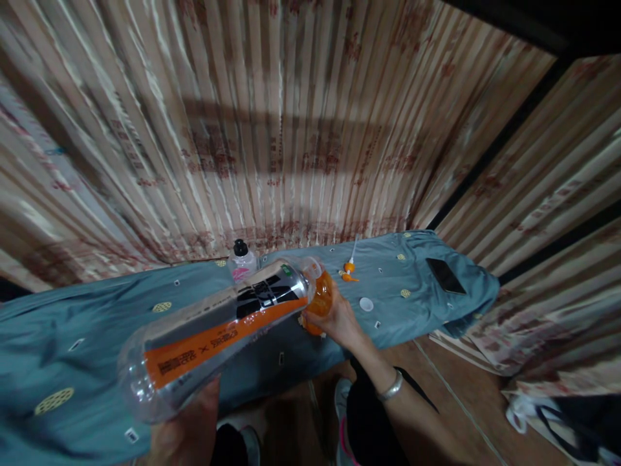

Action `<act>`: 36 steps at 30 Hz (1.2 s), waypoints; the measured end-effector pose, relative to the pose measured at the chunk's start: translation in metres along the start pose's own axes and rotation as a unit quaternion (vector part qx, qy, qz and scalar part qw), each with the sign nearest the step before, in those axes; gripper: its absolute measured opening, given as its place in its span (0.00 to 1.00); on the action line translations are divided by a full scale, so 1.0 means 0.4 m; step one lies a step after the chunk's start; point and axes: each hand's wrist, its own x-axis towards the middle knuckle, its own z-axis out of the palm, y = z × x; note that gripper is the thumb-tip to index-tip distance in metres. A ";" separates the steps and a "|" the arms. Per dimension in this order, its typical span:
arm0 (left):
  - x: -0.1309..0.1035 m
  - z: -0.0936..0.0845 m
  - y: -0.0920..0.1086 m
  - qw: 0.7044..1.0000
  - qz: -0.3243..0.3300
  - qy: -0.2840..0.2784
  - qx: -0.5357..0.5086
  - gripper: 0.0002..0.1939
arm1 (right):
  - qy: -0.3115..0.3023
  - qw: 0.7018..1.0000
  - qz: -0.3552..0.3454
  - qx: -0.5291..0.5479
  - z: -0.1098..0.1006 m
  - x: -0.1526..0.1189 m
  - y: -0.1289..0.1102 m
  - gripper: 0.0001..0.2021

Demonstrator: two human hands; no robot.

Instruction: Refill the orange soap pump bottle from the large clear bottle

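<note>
My left hand [189,414] is closed around the lower part of a large clear plastic bottle [228,327] with a silver, black and orange label. That bottle is tilted, its neck pointing right and slightly up in the view. Its mouth meets or overlaps the top of an orange bottle [321,294]; whether they touch, I cannot tell. Wrapped around the orange bottle is my right hand [337,322]. To the right lie an orange pump head [349,267] with a pale tube and a white round cap [366,304].
A teal patterned cloth [194,291] covers the long narrow surface. Behind the big bottle stands a clear bottle with a black cap [240,247]. A dark phone [445,276] lies toward the right end. Striped curtains [291,162] hang close behind, with a dark frame bar [495,155] at right.
</note>
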 end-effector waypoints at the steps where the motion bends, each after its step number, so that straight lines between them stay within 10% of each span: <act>1: 0.009 -0.004 0.022 0.999 -0.018 -0.005 -0.045 0.41 | 0.001 1.000 0.000 -0.001 0.001 0.000 0.002 0.49; 7: 0.022 -0.008 0.107 0.932 -0.108 -0.035 -0.344 0.62 | 0.012 1.000 -0.015 -0.002 0.004 0.002 0.011 0.49; 13: 0.010 0.004 0.052 0.855 -0.171 0.003 -0.489 0.37 | 0.020 0.999 -0.029 -0.002 0.003 0.003 0.019 0.49; 22: 0.004 0.022 0.065 0.858 -0.204 0.039 -0.469 0.40 | 0.025 1.000 -0.015 0.004 0.009 0.003 0.025 0.50; 36: -0.004 0.045 -0.022 0.828 -0.217 -0.121 -0.502 0.38 | 0.043 0.999 -0.002 -0.020 0.002 0.011 0.027 0.44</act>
